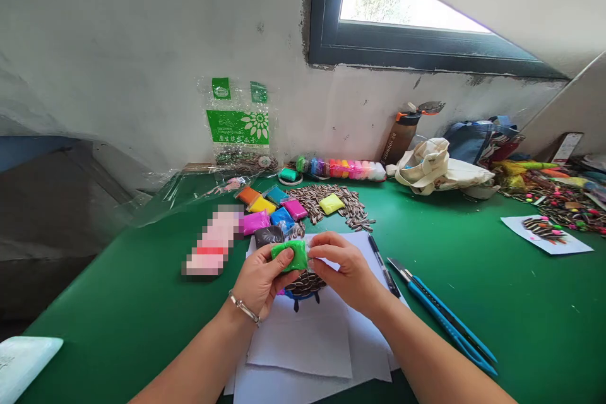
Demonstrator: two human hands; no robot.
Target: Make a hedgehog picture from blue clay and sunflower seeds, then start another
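Observation:
Between my two hands is a clear packet of bright green modelling clay [290, 255]. My left hand [266, 278] grips its left side with the thumb on top. The fingers of my right hand [341, 264] pinch the clear plastic at the packet's right end. Below my hands, white sheets of paper [299, 344] carry a picture made of sunflower seeds [305, 284] with blue edging; my hands and the packet hide part of it. A black clay packet [268, 236] lies just beyond my left hand.
Sunflower seeds [315, 199] are heaped behind several coloured clay packets [262, 204]. On the right lie a pen [384, 267] and a blue utility knife [449, 315] with its blade out. A seed bag [239, 126], a bottle [398, 136] and a cloth bag [428, 167] stand by the wall.

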